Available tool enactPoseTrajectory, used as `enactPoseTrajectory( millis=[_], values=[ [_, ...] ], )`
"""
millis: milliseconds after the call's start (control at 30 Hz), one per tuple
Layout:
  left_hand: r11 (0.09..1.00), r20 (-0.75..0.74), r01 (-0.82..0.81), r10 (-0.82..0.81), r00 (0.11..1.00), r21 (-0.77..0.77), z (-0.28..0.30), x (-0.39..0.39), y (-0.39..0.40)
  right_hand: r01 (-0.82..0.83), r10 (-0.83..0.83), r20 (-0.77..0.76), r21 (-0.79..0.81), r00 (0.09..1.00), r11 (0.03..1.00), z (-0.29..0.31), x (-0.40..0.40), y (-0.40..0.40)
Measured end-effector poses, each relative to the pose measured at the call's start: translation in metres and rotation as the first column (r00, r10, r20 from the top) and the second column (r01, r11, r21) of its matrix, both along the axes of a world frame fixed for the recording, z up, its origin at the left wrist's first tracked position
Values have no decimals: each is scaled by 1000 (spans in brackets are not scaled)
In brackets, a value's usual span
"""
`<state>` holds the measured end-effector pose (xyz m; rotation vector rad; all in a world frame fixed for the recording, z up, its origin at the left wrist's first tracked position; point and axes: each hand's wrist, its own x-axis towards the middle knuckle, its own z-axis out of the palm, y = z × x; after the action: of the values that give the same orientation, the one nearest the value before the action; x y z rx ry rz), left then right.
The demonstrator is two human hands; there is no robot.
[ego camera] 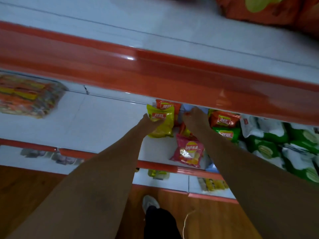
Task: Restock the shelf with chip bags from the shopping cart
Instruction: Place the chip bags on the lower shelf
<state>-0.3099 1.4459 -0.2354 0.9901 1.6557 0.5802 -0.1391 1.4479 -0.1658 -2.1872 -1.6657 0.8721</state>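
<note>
My left hand [150, 121] grips a yellow chip bag [162, 121] that stands upright on the white middle shelf [96, 121]. An orange chip bag [168, 105] stands just behind it. My right hand [194, 118] reaches deeper under the red edge of the shelf above; its fingers are partly hidden, and an orange bag [184, 130] lies under its wrist. A pink chip bag [189, 151] lies flat near the shelf front. To the right stand an orange bag [223, 119] and a green bag [227, 133]. The shopping cart is out of view.
Several green-and-white bags [276, 144] crowd the right end of the shelf. A blurred pack of snacks [27, 95] sits at the left. The upper shelf's red edge [155, 75] overhangs my hands. Lower shelves hold small packs [158, 174]. My shoe [150, 202] is on the wooden floor.
</note>
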Motion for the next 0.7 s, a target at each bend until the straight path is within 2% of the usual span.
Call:
enactPoseTrajectory(
  millis=[67, 267, 333, 433, 567, 700],
  values=[
    [1000, -45, 11, -10, 999, 18, 6, -6, -15, -77, 71, 99, 59, 993, 995, 6, 1, -17],
    [995, -251, 100, -92, 964, 19, 76, -55, -111, -202, 216, 93, -140, 972, 969, 55, -32, -94],
    [996, -281, 80, -67, 957, 33, 104, -82, -151, -291, 314, 111, -190, 943, 938, 65, -64, -118],
    [997, -301, -42, 60, 952, 66, 145, -127, -220, -409, 421, 14, -203, 907, 890, 101, -133, -171],
    [945, -354, -290, 327, 877, 154, 188, -188, -312, -636, 625, -115, -147, 772, 758, 143, -234, -235],
    [809, -400, -551, 582, 708, 203, 215, -234, -413, -852, 837, -159, -60, 523, 521, 166, -311, -296]
  ],
)
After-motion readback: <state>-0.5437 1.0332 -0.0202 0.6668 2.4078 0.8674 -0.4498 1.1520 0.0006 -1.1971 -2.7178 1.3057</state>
